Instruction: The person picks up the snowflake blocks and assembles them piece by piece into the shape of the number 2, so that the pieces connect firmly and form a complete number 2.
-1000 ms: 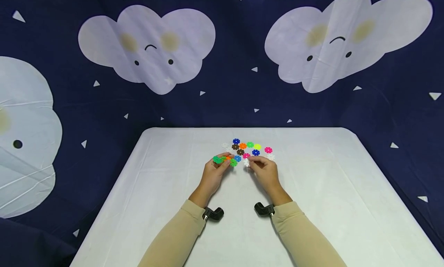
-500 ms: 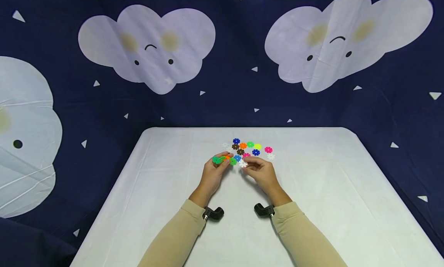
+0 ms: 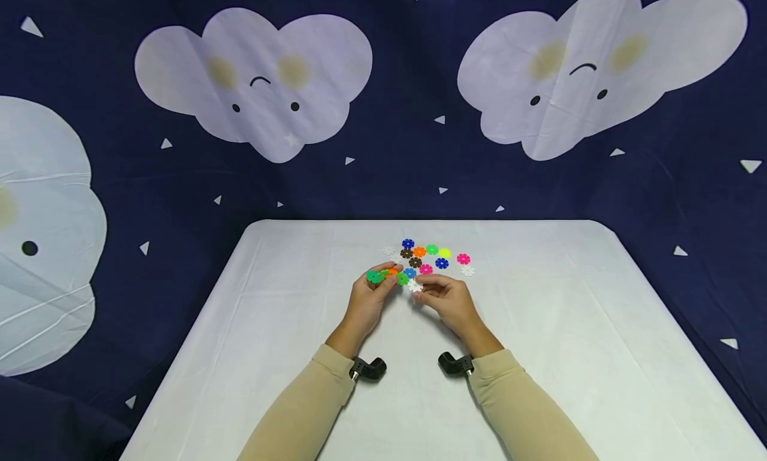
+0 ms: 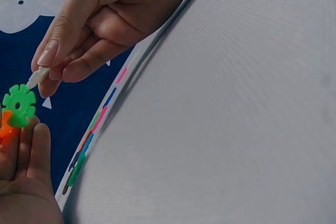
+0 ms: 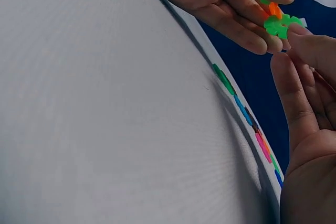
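Note:
My left hand [image 3: 365, 306] holds a small chain of joined plastic snowflake discs between thumb and fingers. Along it are a green disc [image 3: 374, 276], an orange disc [image 4: 6, 123] and another green disc [image 4: 19, 105] at its right end. My right hand [image 3: 458, 306] pinches a white snowflake disc [image 3: 415, 285] by its edge. In the left wrist view the white disc's rim is right at the slotted edge of the end green disc. From the right wrist, thumb and fingertips hide most of the white disc. Both hands are raised above the table.
Loose snowflake discs lie behind the hands on the white table [image 3: 419, 394], among them a dark blue disc [image 3: 408, 244], a yellow disc [image 3: 445, 253], a pink disc [image 3: 463, 259] and a white disc [image 3: 468, 271]. A dark blue cloud-patterned curtain [image 3: 395, 181] hangs behind the table.
My right hand has moved left with the white disc, bringing it to the end green disc. The left hand and its chain have hardly moved.

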Action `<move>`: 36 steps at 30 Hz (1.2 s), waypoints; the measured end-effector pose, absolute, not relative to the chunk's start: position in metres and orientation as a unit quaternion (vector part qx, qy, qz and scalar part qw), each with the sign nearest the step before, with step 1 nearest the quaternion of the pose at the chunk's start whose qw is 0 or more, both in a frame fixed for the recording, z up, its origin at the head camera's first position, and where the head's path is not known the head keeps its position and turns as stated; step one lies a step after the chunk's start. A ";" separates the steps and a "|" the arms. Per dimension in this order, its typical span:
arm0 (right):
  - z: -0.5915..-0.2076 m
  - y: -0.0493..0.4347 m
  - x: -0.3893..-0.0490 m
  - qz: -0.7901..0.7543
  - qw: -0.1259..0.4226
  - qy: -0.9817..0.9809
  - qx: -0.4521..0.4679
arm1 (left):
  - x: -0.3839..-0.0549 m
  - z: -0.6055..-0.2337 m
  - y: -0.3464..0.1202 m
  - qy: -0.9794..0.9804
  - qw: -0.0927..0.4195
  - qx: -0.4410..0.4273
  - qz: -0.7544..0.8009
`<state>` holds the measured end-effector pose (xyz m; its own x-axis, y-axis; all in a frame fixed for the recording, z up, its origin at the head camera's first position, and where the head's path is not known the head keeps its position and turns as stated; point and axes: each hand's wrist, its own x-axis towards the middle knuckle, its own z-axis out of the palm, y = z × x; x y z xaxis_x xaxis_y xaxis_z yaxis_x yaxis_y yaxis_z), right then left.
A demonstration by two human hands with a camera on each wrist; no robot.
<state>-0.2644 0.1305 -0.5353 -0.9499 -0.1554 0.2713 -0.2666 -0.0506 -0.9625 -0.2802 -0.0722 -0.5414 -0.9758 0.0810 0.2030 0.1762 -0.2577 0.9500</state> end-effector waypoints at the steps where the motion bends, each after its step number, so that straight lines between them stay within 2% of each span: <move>1: -0.535 0.131 -0.264 0.710 0.039 -0.687 0.153 | -0.280 -0.541 -0.072 -0.608 0.030 -0.106 -0.787; 29: -0.540 0.135 -0.266 0.709 0.027 -0.686 0.159 | -0.279 -0.541 -0.076 -0.575 0.005 -0.160 -0.802; 36: -0.536 0.137 -0.264 0.713 0.015 -0.683 0.157 | -0.278 -0.540 -0.079 -0.609 0.017 -0.175 -0.773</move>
<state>-0.2641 0.1365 -0.5361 -0.9500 -0.1938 0.2447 -0.2363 -0.0656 -0.9695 -0.2783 -0.0791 -0.5397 -0.9382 0.1873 0.2911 0.2391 -0.2572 0.9363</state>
